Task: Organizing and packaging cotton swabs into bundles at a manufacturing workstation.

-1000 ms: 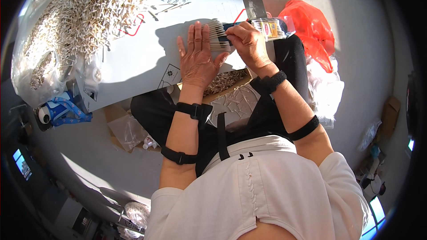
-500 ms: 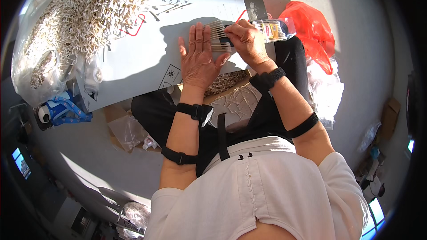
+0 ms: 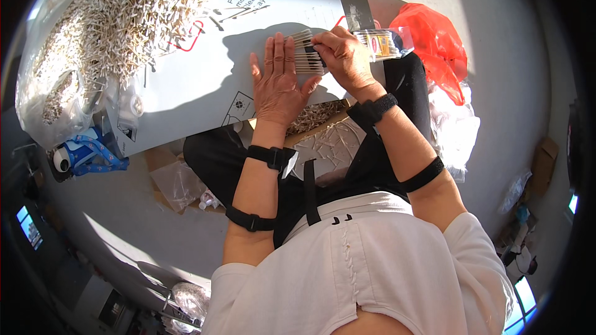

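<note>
— What do you have under the hands right now?

— I see the left hand (image 3: pixel 277 87) lying flat and open, palm down, on the white board (image 3: pixel 192 80) that serves as a table across the lap. Its fingertips touch a row of thin sticks (image 3: pixel 307 57) lined up side by side. The right hand (image 3: pixel 343 57) is closed over the right end of that row, pinching the sticks; its fingers hide how many it grips.

— And the clear thing beyond the right hand?

— A small clear plastic packet (image 3: pixel 380 43) with a coloured label, lying just beside the right hand's knuckles. I cannot tell whether the hand touches it or whether anything is inside; glare and the lens curve blur it.

— Anything else around?

— A large heap of pale sticks (image 3: pixel 118 18) covers the far left of the board, partly inside a clear bag (image 3: pixel 43 111) that slumps over the edge. More sticks (image 3: pixel 323 115) lie in a cardboard tray (image 3: pixel 338 142) in the lap, half hidden beneath the left wrist. A red plastic bag (image 3: pixel 437 46) sits to the right on the floor, with white bags (image 3: pixel 456 133) below it. A blue-and-white object (image 3: pixel 87 155) at the lower left is too distorted for me to identify. The picture's rim is dark and cuts the heap off.
</note>
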Demonstrator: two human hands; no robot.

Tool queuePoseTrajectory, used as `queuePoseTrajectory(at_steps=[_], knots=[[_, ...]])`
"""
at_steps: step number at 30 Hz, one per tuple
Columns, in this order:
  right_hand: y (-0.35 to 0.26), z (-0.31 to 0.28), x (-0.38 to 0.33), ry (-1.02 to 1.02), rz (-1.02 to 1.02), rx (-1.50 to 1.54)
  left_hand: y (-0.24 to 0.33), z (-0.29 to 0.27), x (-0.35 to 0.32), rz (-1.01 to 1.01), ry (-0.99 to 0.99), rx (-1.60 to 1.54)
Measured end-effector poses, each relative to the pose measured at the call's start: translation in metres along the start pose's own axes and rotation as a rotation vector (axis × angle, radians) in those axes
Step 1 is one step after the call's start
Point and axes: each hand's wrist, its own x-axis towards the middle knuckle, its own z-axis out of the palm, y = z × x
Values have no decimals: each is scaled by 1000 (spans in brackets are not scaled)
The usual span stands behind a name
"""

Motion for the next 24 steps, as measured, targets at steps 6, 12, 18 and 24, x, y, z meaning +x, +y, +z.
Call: queuePoseTrajectory(at_steps=[6,12,18,24], knots=[[2,0,-2,-15,-2,25,1,-1,0,-11,-9,-10],[4,3,14,33,-14,48,3,-3,0,-17,-19,-4],[3,3,20,-6,-24,5,3,-3,0,-21,-20,2],[4,5,27,-46,-71,8,1,-3,-1,-18,-9,-6]])
